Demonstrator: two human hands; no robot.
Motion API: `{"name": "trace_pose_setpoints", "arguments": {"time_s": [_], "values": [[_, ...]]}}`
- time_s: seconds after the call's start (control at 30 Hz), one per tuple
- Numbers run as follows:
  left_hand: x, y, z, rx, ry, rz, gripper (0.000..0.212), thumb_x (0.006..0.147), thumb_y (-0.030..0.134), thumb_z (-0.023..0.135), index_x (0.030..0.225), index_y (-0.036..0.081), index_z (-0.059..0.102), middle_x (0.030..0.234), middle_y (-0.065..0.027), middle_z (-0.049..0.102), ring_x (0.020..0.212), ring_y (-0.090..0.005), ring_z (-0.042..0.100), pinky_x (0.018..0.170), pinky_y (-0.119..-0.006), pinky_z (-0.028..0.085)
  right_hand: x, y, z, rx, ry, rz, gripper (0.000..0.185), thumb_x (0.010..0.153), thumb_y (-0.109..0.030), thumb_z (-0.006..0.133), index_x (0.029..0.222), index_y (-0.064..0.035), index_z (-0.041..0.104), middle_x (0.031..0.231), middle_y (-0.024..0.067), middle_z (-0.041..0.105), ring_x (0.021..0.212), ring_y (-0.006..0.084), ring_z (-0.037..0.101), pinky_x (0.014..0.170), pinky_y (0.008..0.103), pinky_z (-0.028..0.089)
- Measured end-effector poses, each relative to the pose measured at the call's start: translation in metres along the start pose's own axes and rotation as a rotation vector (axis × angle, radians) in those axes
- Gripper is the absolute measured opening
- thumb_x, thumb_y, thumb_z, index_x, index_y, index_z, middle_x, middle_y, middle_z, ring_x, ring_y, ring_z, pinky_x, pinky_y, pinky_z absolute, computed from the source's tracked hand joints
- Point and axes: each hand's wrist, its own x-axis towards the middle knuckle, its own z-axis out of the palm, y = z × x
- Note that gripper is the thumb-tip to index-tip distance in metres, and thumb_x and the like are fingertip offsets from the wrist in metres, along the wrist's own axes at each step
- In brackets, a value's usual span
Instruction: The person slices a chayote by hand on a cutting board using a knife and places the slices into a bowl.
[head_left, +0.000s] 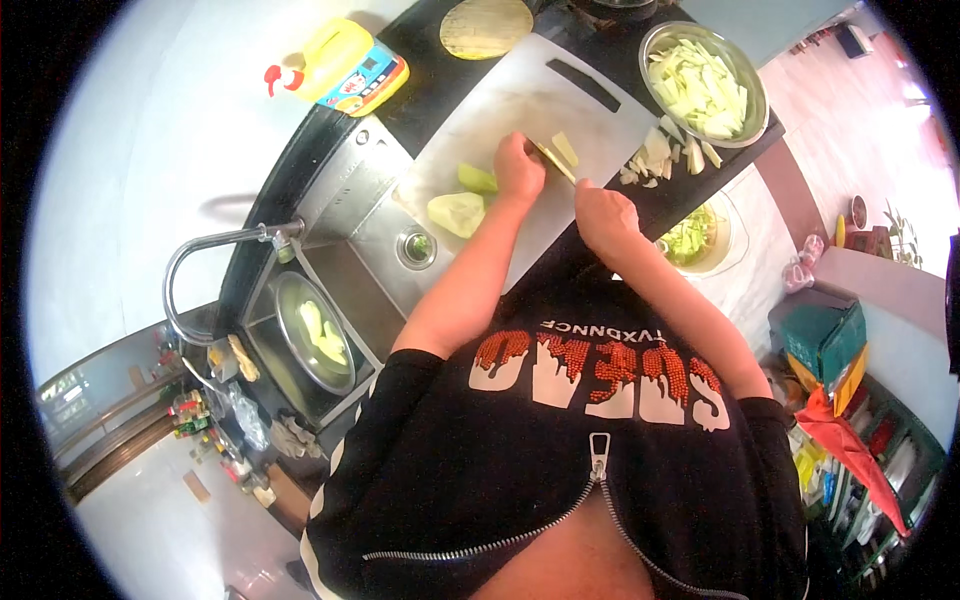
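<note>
A white plastic cutting board (480, 127) lies across the counter and the sink's edge. My left hand (520, 171) is closed on a pale green piece of vegetable that it mostly hides. From the right, my right hand (606, 217) grips a knife (556, 161), whose blade is seen edge-on beside my left fingers. A cut slice (565, 148) rests just beyond the blade. Left of my left hand lie a green vegetable piece (476, 178) and a larger pale piece with its cut face up (456, 215). A steel bowl (759, 90) holds many cut strips, with pale scraps (654, 156) beside it.
The double sink (367, 217) with its curved faucet (176, 262) is at left; a metal basin (285, 300) in it holds vegetable pieces. A yellow jug with a red pump (352, 64) and a round wooden board (486, 28) stand behind. A pail with green peelings (724, 244) is below, right.
</note>
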Motion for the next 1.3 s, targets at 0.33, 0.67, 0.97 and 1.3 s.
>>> {"name": "trace_pose_setpoints", "arguments": {"time_s": [0.33, 0.67, 0.97, 1.3], "values": [[0.007, 0.0, -0.005, -0.084, -0.134, -0.215, 0.013, 0.07, 0.005, 0.06, 0.082, -0.001, 0.056, 0.079, -0.021, 0.059, 0.077, -0.0391, 0.057, 0.071, -0.045, 0.045, 0.001, 0.011, 0.007, -0.028, 0.196, -0.066, 0.01, 0.085, -0.008, 0.048, 0.093, -0.0018, 0.052, 0.083, 0.0171, 0.065, 0.078, 0.033, 0.066, 0.065, 0.0413, 0.053], [0.011, 0.073, 0.005, 0.279, -0.307, -0.163, 0.034, 0.075, 0.018, 0.065, 0.097, -0.003, 0.052, 0.103, -0.0236, 0.051, 0.097, -0.0413, 0.048, 0.083, -0.044, 0.044, -0.012, 0.031, -0.008, -0.043, 0.291, 0.053, 0.01, 0.085, -0.005, 0.049, 0.094, -0.001, 0.052, 0.088, 0.0178, 0.063, 0.079, 0.0316, 0.066, 0.066, 0.0393, 0.053], [0.02, 0.075, 0.031, 0.604, -0.408, -0.143, 0.027, 0.081, 0.012, 0.058, 0.105, 0.002, 0.053, 0.112, -0.0187, 0.046, 0.098, -0.0383, 0.051, 0.082, -0.044, 0.048, -0.012, 0.051, -0.008, -0.048, 0.345, 0.07, 0.009, 0.083, -0.006, 0.051, 0.091, -0.0026, 0.053, 0.085, 0.0148, 0.062, 0.075, 0.0281, 0.066, 0.062, 0.0375, 0.054], [0.006, 0.042, 0.011, 0.54, -0.319, 0.229, 0.016, 0.08, 0.008, 0.054, 0.095, 0.002, 0.053, 0.102, -0.0185, 0.048, 0.097, -0.037, 0.049, 0.077, -0.044, 0.046, -0.012, 0.074, -0.023, -0.052, 0.47, 0.083, 0.009, 0.082, -0.008, 0.055, 0.09, -0.004, 0.054, 0.08, 0.0108, 0.06, 0.07, 0.0238, 0.066, 0.058, 0.034, 0.054]]}}
